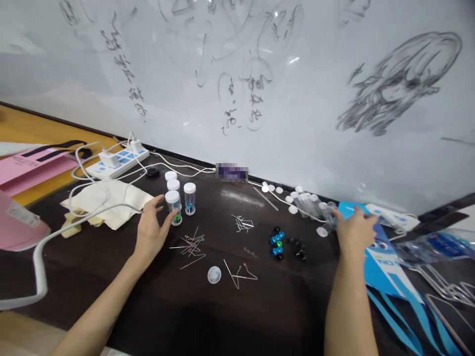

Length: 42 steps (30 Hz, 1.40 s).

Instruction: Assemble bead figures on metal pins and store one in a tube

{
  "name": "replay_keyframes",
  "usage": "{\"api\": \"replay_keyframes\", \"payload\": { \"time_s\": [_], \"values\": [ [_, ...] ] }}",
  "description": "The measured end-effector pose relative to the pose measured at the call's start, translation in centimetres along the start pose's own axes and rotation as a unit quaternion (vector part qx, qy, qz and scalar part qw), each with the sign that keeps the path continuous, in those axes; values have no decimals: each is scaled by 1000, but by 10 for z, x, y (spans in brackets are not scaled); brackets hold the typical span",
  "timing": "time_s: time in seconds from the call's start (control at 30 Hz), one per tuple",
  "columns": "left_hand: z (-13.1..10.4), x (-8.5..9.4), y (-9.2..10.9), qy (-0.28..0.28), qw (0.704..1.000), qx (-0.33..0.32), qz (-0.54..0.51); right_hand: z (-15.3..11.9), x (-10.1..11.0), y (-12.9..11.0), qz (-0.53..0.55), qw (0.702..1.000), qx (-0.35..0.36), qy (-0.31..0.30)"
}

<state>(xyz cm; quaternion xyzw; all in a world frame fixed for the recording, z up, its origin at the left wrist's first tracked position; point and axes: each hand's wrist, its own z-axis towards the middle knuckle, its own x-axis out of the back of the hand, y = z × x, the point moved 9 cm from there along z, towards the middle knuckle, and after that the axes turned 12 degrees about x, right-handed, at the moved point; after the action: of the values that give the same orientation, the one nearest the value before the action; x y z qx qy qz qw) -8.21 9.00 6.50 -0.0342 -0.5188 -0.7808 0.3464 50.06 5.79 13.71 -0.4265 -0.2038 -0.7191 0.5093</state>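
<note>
We see the nearest capped vial [172, 201] standing on the desk [289, 306], beyond the wire pile [192, 244] and slightly to its left. Beside the vial is our left hand [152, 225], fingers spread. Well right of the pile, our right hand [354, 230] is at the clear tubes [308, 203]; we cannot tell whether its fingers pinch one.

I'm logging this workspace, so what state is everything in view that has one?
Vials: four upright, lids on.
Clear tubes: lying down.
Left hand: partly open, at the front vial, contact unclear.
Right hand: at the clear tubes, grip unclear.
White discs: loose, scattered.
Bent wires: loose, overlapping.
Coloured pieces: loose, clustered.
Power strip: plugs inserted.
Cream cloth: crumpled.
Whiteboard: written on.
</note>
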Motion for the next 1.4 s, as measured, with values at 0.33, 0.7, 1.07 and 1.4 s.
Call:
{"api": "replay_keyframes", "payload": {
  "time_s": [0.33, 0.7, 1.07, 1.4],
  "values": [
    [-8, -11, 20, -24, 995, -91, 40, -3, -7, 8, 40, 998, -42, 31],
    [-21, -3, 42, 51, 978, -183, 85, -28, 32, -167, 244, 939, 242, 22],
    [-54, -38, 59, -84, 932, -311, 170, -130, 19, -294, 356, 827, 410, -144],
    [-60, -75, 42, -173, 908, -258, 282, -128, 10, -292, 381, 834, 371, -145]
  ]
}}
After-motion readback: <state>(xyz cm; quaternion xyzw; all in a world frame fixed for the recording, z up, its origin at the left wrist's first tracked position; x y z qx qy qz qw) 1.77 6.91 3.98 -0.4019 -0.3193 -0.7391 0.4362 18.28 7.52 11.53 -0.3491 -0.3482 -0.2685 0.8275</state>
